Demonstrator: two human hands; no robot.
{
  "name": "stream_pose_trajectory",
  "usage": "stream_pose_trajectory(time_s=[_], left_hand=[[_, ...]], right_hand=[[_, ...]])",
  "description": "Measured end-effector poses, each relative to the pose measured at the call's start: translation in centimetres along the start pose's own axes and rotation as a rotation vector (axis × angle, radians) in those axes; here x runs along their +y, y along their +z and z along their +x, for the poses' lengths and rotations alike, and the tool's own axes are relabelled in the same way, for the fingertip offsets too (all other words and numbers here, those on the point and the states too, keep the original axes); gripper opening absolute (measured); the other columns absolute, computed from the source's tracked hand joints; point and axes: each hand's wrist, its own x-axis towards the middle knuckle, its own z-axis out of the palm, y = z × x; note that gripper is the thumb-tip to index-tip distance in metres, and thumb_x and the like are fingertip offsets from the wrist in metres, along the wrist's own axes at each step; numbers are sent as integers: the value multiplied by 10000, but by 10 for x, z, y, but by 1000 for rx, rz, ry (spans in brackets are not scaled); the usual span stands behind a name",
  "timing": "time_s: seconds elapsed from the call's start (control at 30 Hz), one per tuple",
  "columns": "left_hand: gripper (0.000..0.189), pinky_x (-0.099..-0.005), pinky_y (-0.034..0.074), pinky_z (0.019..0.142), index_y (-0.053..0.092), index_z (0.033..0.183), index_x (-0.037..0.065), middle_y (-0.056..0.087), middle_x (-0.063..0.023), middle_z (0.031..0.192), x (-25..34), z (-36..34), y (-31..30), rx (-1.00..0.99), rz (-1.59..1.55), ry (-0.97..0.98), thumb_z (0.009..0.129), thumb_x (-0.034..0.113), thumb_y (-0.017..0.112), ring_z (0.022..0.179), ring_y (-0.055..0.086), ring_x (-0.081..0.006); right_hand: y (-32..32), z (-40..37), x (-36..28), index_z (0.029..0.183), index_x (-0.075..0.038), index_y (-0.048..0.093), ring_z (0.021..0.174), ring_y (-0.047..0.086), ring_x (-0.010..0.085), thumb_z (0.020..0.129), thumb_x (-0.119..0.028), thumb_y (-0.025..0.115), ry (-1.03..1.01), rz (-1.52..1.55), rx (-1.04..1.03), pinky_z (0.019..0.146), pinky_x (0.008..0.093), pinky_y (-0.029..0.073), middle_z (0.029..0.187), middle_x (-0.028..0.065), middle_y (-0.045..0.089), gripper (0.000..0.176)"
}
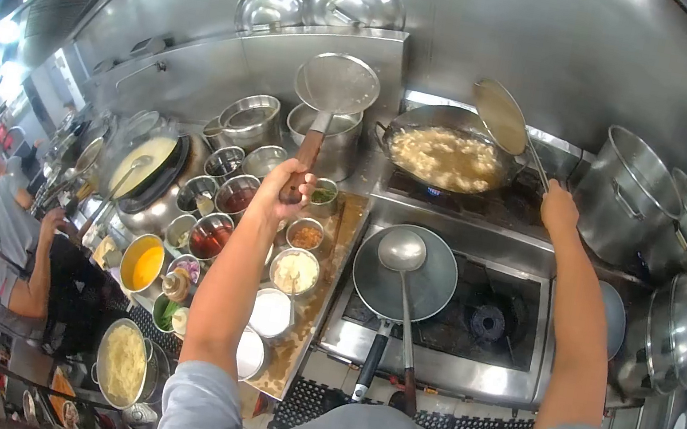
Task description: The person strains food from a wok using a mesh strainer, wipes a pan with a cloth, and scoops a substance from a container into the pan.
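Step in hand, judged: frying. Pale pieces [448, 157] sit in bubbling liquid, likely oil, inside the wok [456, 117]; a blue flame [434, 192] shows beneath it.

Your left hand [292, 187] is closed around the wooden handle of the mesh strainer [337, 83], whose head is raised left of the wok, in front of a deep pot [341, 159]. No food seen in the mesh.

Your right hand [560, 209] is wrapped round the handle of a round-headed tool [499, 118], its head tilted over the wok's far right edge. Whether it touches the rim: cannot tell.

Nearer you than the wok: a pan [372, 264] with a ladle [402, 250] lying in it. Left of the wok and nearer you: bowls [294, 271] on the counter [314, 300].

Demands, judged: any move over the wok calls for firm grips, controlled tilt and forearms clear of the heat.
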Motion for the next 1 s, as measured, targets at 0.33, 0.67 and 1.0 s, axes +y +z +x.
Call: stream_pose_trajectory(time_s=[0.33, 0.67, 1.0], left_hand=[[148, -252, 399, 394, 429, 910, 95, 534, -35, 649, 23, -16, -23, 128, 45, 66, 798, 126, 521, 462, 478, -109], [374, -494, 486, 705, 353, 1120, 21, 607, -272, 893, -20, 28, -65, 603, 1213, 394, 807, 174, 489, 793, 618, -422], [369, -478, 458, 775, 425, 1061, -63, 582, -341, 906, -43, 26, -15, 666, 1333, 475, 789, 178, 486, 864, 582, -464]], right_hand=[[14, 3, 6, 1027, -56, 498, 880, 605, 389, 864, -146, 508, 18, -23, -19, 708, 486, 493, 909, 209, 618, 187], [20, 2, 9, 1014, -63, 509, 885, 603, 388, 870, -177, 508, 26, -1, -26, 736, 494, 483, 926, 209, 619, 183], [21, 3, 15, 1150, -110, 512, 910, 598, 378, 874, -186, 519, 10, 22, -41, 764, 481, 475, 957, 198, 620, 286]])
